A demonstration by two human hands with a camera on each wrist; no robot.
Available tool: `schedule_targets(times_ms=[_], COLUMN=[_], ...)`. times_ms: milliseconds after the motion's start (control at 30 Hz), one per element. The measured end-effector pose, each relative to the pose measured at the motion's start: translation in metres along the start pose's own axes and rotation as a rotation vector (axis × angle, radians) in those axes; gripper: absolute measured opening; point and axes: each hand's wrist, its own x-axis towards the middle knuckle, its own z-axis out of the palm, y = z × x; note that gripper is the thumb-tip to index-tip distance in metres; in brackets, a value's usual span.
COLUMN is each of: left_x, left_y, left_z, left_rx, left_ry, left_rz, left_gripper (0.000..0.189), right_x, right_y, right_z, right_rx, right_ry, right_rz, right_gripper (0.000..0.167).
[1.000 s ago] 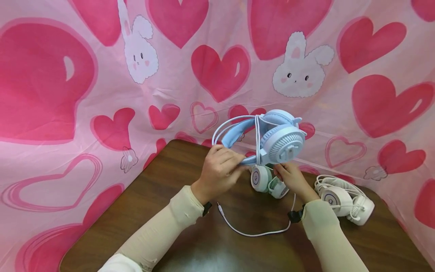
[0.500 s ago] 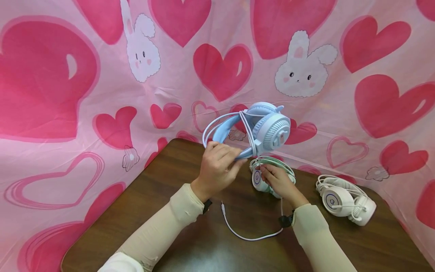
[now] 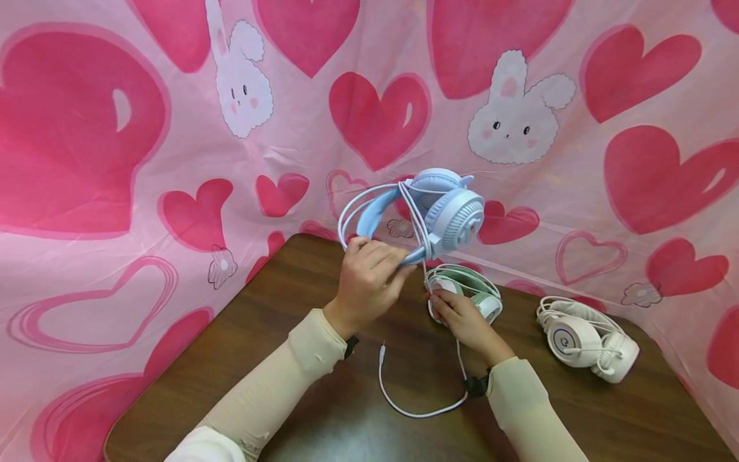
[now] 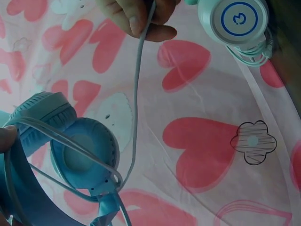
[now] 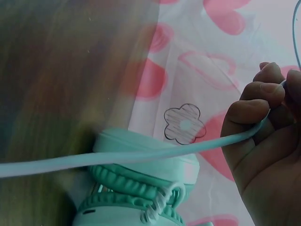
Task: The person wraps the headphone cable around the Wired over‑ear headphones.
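Observation:
My left hand [image 3: 369,279] grips the headband of a light blue headset [image 3: 456,218], holding it up above the table. White cable is looped around the headband and beside the ear cups, as the left wrist view shows on the blue headset [image 4: 84,150]. My right hand [image 3: 470,324], lower and to the right, pinches the white cable [image 4: 137,84] between thumb and fingers. From there a stretch runs up to the headset. The loose length of cable [image 5: 141,155] leaves the palm in the right wrist view, and its plug end [image 3: 382,353] hangs in front of the table.
A green and white headset [image 3: 467,282] lies on the brown table [image 3: 277,308] behind my right hand, partly covered by it. To the right lies a white headset [image 3: 589,340] with its cable wrapped. Pink heart-patterned cloth [image 3: 300,128] hangs behind the table.
The blue headset has shifted left and slightly up with my left hand. My right hand has moved left and down with the cable, uncovering more of the green headset. The plug end swung right.

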Motion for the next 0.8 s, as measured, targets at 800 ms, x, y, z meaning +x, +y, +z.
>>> schedule_targets(times_ms=[800], left_x=[-0.012], left_y=[-0.024], left_z=[0.009], left_rx=[0.157], left_ry=[-0.082], left_rz=[-0.020], left_gripper=[0.015], right_x=[-0.017], right_y=[-0.023], right_z=[0.019], right_rx=[0.072], right_ry=[-0.149], right_rz=[0.118], right_gripper=[0.029])
